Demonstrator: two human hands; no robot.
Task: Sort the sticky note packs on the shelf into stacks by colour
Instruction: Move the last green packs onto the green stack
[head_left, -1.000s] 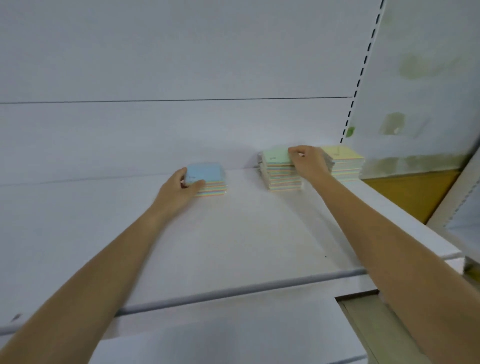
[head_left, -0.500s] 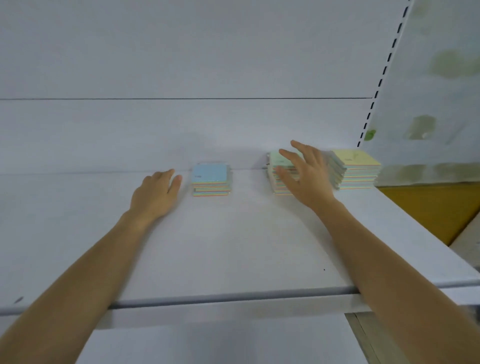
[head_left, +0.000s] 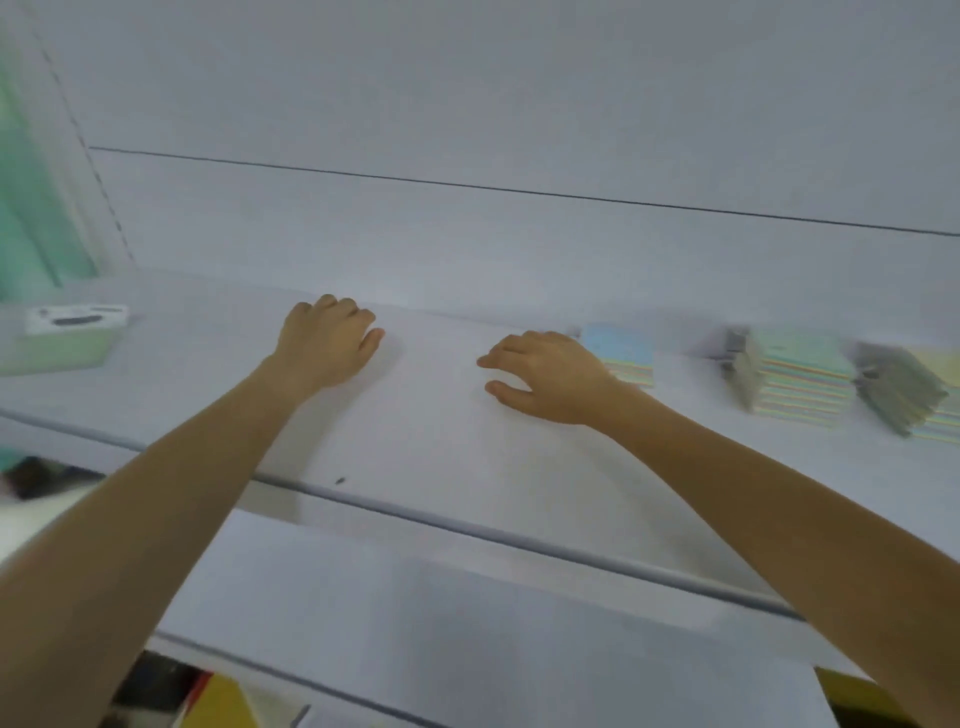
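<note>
Head view, the only one. The left hand (head_left: 327, 343) lay on the white shelf (head_left: 441, 457), fingers loosely curled under, thumb out, nothing seen in it. The right hand (head_left: 550, 379) was palm down and relaxed, grasping nothing, just beside the blue-topped stack (head_left: 621, 347). Whether it touched that stack, I couldn't tell.

All the sticky note packs sat on the right part of the shelf, near the back panel. First came the blue-topped stack, then the taller green-topped stack (head_left: 802, 376) apart from it, then the yellow-topped stack (head_left: 930, 395) close beside the green.

Handling, as a judgement: the packs were likely light, each one a fairly stiff paper block with flat smooth faces. They could slide off one another if a stack got nudged sideways. It would be best to pinch one pack by two opposite side edges, thumb against fingers, and lift it straight off the top.

Hard to read: heavy motion blur over the whole frame. The stack sides showed striped mixed colours, but single packs couldn't be counted. The yellow-topped stack was cut by the right edge, and the right hand hid the blue stack's near-left corner. A blurred green box (head_left: 67, 338) with a white top sat far left; its contents were unreadable.
</note>
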